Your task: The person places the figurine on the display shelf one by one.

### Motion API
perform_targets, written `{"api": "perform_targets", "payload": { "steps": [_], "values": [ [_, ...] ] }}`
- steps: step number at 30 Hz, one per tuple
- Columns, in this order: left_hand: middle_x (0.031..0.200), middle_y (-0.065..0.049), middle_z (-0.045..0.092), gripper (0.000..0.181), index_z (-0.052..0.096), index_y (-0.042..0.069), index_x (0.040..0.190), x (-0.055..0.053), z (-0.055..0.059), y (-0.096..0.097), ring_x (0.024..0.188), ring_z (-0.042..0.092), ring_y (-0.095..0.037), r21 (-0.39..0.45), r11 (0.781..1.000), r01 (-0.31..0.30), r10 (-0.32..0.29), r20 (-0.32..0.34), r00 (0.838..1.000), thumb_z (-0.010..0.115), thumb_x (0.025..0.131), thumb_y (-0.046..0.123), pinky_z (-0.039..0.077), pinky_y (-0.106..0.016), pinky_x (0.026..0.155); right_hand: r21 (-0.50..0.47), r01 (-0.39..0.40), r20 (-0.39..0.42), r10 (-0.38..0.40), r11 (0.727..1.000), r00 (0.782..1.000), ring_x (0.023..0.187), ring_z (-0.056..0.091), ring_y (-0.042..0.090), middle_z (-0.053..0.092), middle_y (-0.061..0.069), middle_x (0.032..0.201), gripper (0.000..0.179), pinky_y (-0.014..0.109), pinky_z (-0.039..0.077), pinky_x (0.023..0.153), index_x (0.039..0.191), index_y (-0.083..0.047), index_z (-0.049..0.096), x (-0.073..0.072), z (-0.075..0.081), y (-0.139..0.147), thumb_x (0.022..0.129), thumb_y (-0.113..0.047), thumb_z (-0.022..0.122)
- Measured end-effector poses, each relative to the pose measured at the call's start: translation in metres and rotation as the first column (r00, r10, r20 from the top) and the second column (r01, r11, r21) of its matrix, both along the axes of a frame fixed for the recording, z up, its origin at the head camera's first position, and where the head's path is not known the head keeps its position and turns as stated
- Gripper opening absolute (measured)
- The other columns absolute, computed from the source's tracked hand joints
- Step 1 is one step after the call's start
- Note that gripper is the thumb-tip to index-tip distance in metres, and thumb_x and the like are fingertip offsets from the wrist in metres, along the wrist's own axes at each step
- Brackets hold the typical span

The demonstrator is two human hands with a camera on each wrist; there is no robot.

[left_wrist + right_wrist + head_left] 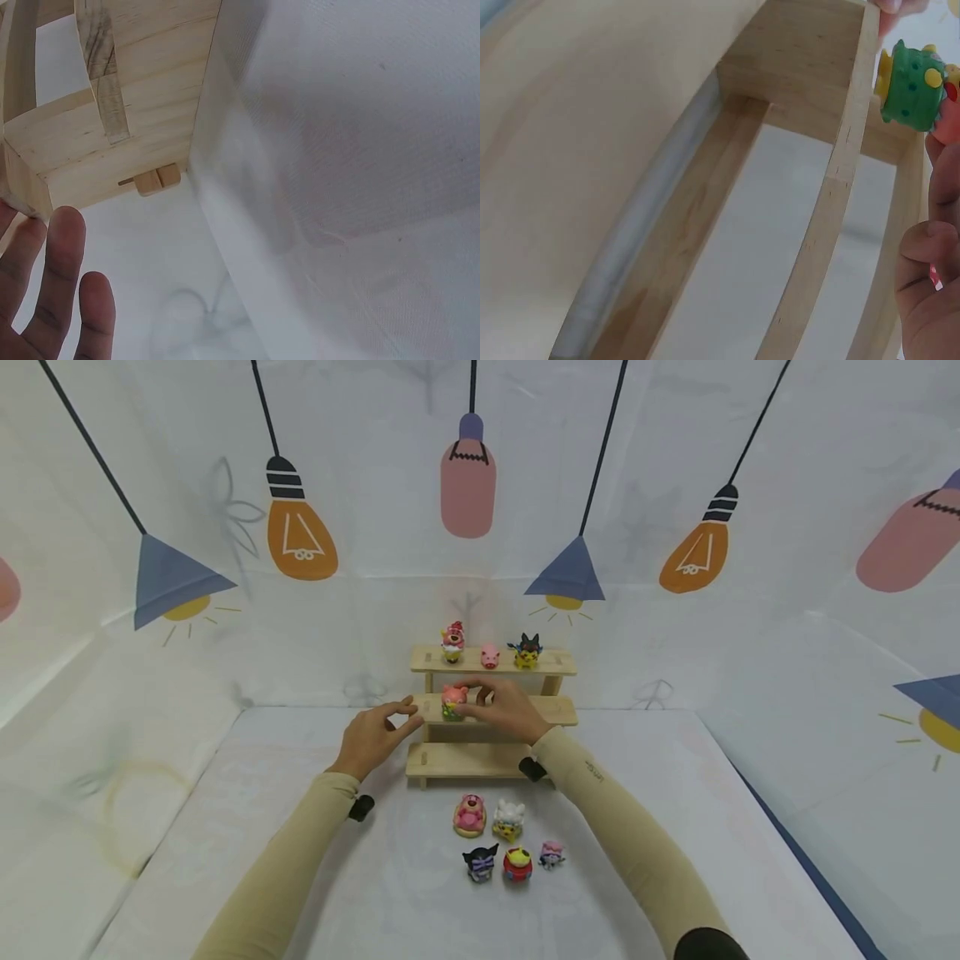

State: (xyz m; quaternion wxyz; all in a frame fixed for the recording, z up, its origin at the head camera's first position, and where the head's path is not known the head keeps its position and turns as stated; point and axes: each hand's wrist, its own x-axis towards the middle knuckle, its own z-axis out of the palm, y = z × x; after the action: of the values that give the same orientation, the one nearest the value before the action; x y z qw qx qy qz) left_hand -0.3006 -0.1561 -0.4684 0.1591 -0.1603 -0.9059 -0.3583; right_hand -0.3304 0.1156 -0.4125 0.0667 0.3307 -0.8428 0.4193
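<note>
A small pink figurine with a green lower part [453,700] is on or just above the left part of the middle tier of a wooden shelf [517,762]. My right hand [506,708] pinches it between thumb and fingers. In the right wrist view the figurine's green, dotted base [915,86] shows beside the board. My left hand [372,737] is at the left end of the middle tier, its fingertips touching the board's edge. The left wrist view shows its fingers [64,259] fairly straight beneath the wood.
On the top tier stand a pink bear figurine [453,642], a small pink pig [490,656] and a dark-eared yellow figurine [527,650]. Several more lie before the shelf, among them a pink bear [470,816], a white-topped one [508,820] and a black-eared one [480,863].
</note>
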Motion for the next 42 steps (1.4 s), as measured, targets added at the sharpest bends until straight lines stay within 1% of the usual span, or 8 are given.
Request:
{"api": "perform_targets", "payload": {
  "steps": [3, 6, 12, 17, 23, 34, 38, 42],
  "values": [
    [0.134, 0.006, 0.065, 0.041, 0.076, 0.016, 0.120, 0.000, 0.000, 0.000, 0.063, 0.064, -0.008, 0.000, 1.000, 0.000, 0.000, -0.004, 1.000, 0.071, 0.094, 0.048, 0.047, -0.028, 0.049, -0.011, -0.002, 0.048, 0.003, 1.000, 0.999, 0.072, 0.064, 0.016, 0.069, -0.005, 0.109, 0.041, 0.032, 0.049, 0.058, 0.130, -0.022, 0.069, -0.004, 0.002, -0.004, 0.092, -0.034, 0.078],
    [0.135, 0.007, 0.065, 0.042, 0.076, 0.017, 0.120, 0.000, -0.001, 0.000, 0.064, 0.064, -0.008, -0.001, 1.000, -0.005, 0.005, 0.002, 1.000, 0.071, 0.094, 0.049, 0.048, -0.028, 0.050, -0.009, -0.006, 0.073, 0.007, 1.000, 0.997, 0.072, 0.065, 0.017, 0.068, -0.002, 0.110, 0.041, 0.034, 0.049, 0.057, 0.131, -0.022, 0.068, -0.007, 0.004, -0.007, 0.093, -0.034, 0.077],
    [0.136, 0.008, 0.064, 0.043, 0.076, 0.019, 0.121, 0.001, -0.001, -0.001, 0.065, 0.065, -0.009, -0.004, 1.000, -0.011, 0.011, 0.019, 1.000, 0.069, 0.094, 0.051, 0.049, -0.029, 0.050, 0.054, -0.023, 0.066, 0.019, 0.998, 0.998, 0.078, 0.066, 0.012, 0.067, 0.000, 0.123, 0.045, 0.032, 0.054, 0.063, 0.136, -0.017, 0.065, -0.010, 0.003, -0.010, 0.094, -0.033, 0.075],
    [0.135, 0.009, 0.064, 0.043, 0.076, 0.019, 0.120, 0.000, -0.003, -0.001, 0.064, 0.065, -0.009, 0.001, 1.000, -0.010, 0.010, 0.001, 1.000, 0.068, 0.094, 0.052, 0.049, -0.029, 0.051, 0.089, -0.025, 0.037, 0.021, 0.996, 0.999, 0.081, 0.065, 0.012, 0.065, 0.001, 0.128, 0.045, 0.031, 0.054, 0.064, 0.136, -0.018, 0.064, -0.010, 0.003, -0.012, 0.096, -0.035, 0.073],
    [0.136, 0.009, 0.064, 0.043, 0.076, 0.019, 0.121, 0.000, -0.003, -0.001, 0.065, 0.065, -0.009, 0.007, 1.000, -0.008, 0.008, -0.003, 1.000, 0.068, 0.095, 0.051, 0.050, -0.029, 0.051, 0.081, -0.024, 0.046, 0.021, 0.996, 0.999, 0.081, 0.066, 0.015, 0.065, 0.002, 0.130, 0.044, 0.032, 0.054, 0.066, 0.137, -0.018, 0.063, -0.008, 0.003, -0.012, 0.096, -0.033, 0.073],
    [0.136, 0.010, 0.064, 0.044, 0.076, 0.019, 0.120, -0.002, -0.003, 0.000, 0.067, 0.066, -0.011, 0.002, 1.000, -0.011, 0.011, 0.021, 1.000, 0.068, 0.094, 0.054, 0.050, -0.029, 0.052, 0.066, -0.022, 0.097, 0.015, 0.998, 0.995, 0.084, 0.067, 0.016, 0.063, -0.006, 0.131, 0.045, 0.033, 0.056, 0.068, 0.138, -0.021, 0.062, -0.009, 0.002, -0.009, 0.096, -0.035, 0.072],
    [0.136, 0.009, 0.064, 0.044, 0.076, 0.019, 0.121, -0.002, -0.003, -0.001, 0.067, 0.067, -0.011, 0.005, 1.000, -0.009, 0.009, 0.026, 1.000, 0.068, 0.094, 0.053, 0.050, -0.029, 0.052, 0.066, -0.028, 0.084, 0.023, 0.997, 0.996, 0.085, 0.067, 0.016, 0.063, -0.003, 0.131, 0.047, 0.032, 0.055, 0.069, 0.139, -0.019, 0.061, -0.010, 0.001, -0.009, 0.096, -0.034, 0.073],
    [0.135, 0.008, 0.065, 0.044, 0.076, 0.018, 0.120, -0.001, -0.002, -0.001, 0.067, 0.068, -0.012, 0.016, 1.000, -0.007, 0.007, 0.023, 1.000, 0.069, 0.094, 0.053, 0.050, -0.029, 0.052, 0.043, -0.054, 0.077, 0.050, 0.998, 0.996, 0.084, 0.067, 0.016, 0.063, 0.001, 0.130, 0.047, 0.033, 0.056, 0.068, 0.140, -0.016, 0.060, -0.011, 0.000, -0.009, 0.096, -0.031, 0.073]
  ]
}}
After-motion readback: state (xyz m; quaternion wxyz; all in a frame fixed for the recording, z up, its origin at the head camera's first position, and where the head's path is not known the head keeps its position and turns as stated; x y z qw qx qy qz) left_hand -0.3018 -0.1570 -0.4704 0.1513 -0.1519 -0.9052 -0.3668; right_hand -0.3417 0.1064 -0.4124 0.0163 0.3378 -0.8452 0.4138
